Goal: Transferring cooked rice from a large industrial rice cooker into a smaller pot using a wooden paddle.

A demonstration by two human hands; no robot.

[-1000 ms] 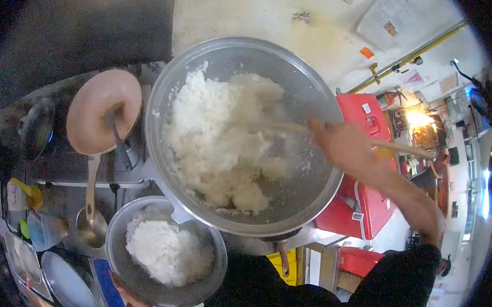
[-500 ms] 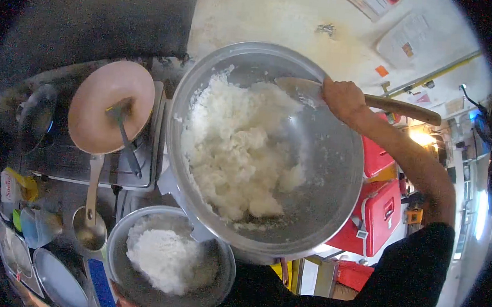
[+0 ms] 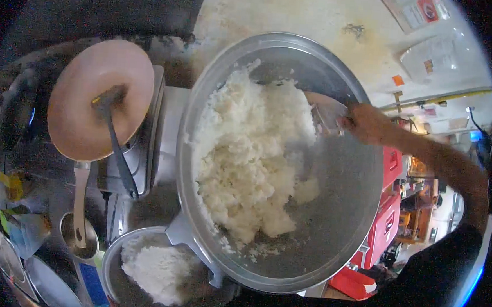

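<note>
One pot (image 3: 341,215) of rice (image 3: 251,159), one paddle (image 3: 323,102) in the right hand (image 3: 366,124).
The rice lies heaped toward the pot's left edge. At the upper-right edge, the right hand's grip is closed round the paddle, its blade beside the heap; the left hand's grip I cannot tell. A bowl (image 3: 112,269) holding a white mound (image 3: 160,272) sits by the pot's lower-left edge; farther left, a pan (image 3: 81,87) carries a spatula (image 3: 117,145).
</note>
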